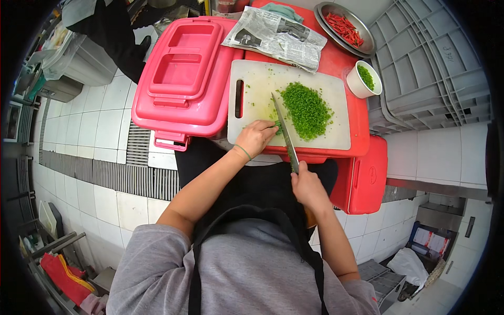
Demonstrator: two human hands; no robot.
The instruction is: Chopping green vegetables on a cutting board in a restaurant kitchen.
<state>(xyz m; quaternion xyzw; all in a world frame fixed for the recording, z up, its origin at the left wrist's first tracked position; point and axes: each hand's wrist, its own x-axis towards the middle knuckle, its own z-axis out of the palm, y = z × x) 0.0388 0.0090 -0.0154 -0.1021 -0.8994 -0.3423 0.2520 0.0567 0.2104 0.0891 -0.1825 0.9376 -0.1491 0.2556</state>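
My right hand (312,188) grips the handle of a kitchen knife (284,128), its long blade angled up and to the left over a white plastic cutting board (256,73). Close to the blade, my left hand (256,136) holds down a small bunch of green stalks (278,127), which look like chives or scallions. The fingers hide most of the bunch. Finely chopped greens (307,112) lie heaped to the right of the blade, with loose bits scattered on the board. Green specks cling to the knife near its handle.
A pink lidded bin (183,78) adjoins the board's left side. Folded newspaper (277,37) lies beyond it. At right stand a white cup (359,83) of chopped greens and a metal bowl (368,37) of red chillies. Grey crates (423,67) rise farther right. Another person's leg (114,39) shows upper left.
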